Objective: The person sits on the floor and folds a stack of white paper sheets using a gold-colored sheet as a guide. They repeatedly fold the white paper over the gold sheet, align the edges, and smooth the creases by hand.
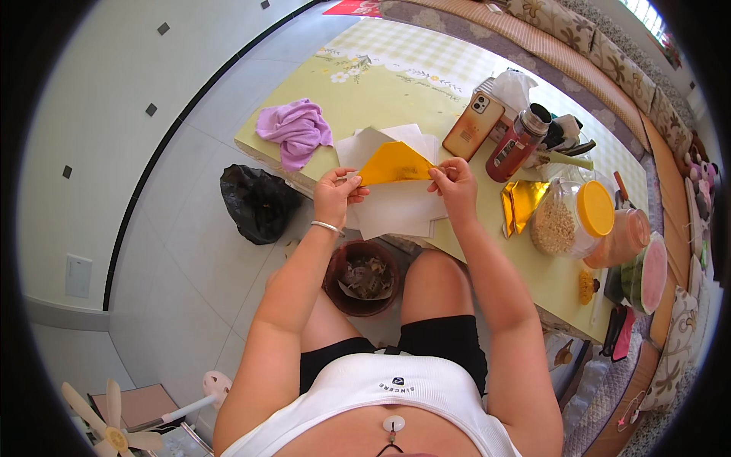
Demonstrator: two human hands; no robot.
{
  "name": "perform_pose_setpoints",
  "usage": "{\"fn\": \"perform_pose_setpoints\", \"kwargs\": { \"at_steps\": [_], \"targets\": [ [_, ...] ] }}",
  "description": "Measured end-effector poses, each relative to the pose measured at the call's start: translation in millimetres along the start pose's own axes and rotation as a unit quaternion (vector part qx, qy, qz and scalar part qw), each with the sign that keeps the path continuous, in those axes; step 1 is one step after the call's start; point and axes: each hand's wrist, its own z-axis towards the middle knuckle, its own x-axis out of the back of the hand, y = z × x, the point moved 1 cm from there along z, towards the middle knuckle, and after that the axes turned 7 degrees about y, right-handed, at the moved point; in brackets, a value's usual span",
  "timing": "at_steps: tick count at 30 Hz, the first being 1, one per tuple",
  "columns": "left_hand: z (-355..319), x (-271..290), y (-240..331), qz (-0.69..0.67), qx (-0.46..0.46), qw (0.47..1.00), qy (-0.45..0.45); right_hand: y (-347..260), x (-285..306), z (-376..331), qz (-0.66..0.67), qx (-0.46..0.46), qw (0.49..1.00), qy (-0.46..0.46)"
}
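Note:
A sheet of shiny gold paper (397,163), folded with slanted upper corners, stretches between my two hands above the table's near edge. Its left corner is pinched in my left hand (336,193), which wears a pale bangle on the wrist. At the other end my right hand (454,185) grips the right corner between thumb and fingers. Beneath the gold piece lies a loose stack of white paper sheets (396,209), fanned unevenly. More folded gold paper (522,204) rests on the table to the right of my right hand.
A purple cloth (295,131) lies at the table's left corner, with a black plastic bag (257,204) below it. Right of the papers stand a phone (474,126), a red flask (518,145), a yellow-lidded jar (560,221) and a cut watermelon (647,274). A bin (335,266) sits between my legs.

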Motion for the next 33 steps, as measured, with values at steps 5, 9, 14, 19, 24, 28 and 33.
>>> {"fn": "perform_pose_setpoints", "kwargs": {
  "at_steps": [5, 9, 14, 19, 24, 28, 33],
  "targets": [
    [7.1, 3.0, -7.7, -0.045, 0.023, 0.999, -0.014, 7.4, -2.3, -10.4, 0.050, -0.014, 0.998, 0.026],
    [6.0, 5.7, -8.2, -0.086, 0.063, 0.994, -0.022, 8.1, 3.2, -17.0, 0.073, -0.048, 0.995, 0.036],
    [9.1, 8.3, -20.0, -0.007, 0.017, 1.000, -0.025, 5.0, 4.8, -24.1, 0.065, -0.090, 0.993, 0.032],
    [7.4, 4.0, -18.8, 0.064, 0.020, 0.997, -0.028, 8.7, 19.8, -25.0, 0.018, -0.122, 0.992, 0.006],
    [11.9, -3.4, -12.1, 0.097, 0.066, 0.993, -0.022, 3.5, 20.1, -31.4, 0.020, -0.102, 0.991, 0.083],
    [16.7, -5.1, -12.0, 0.066, 0.099, 0.993, -0.005, -3.9, 20.6, -63.1, -0.323, 0.238, 0.911, 0.093],
    [20.6, -14.0, -11.3, 0.009, 0.170, 0.985, -0.022, 5.0, 15.1, -85.0, -0.448, 0.343, 0.819, -0.108]
  ]
}}
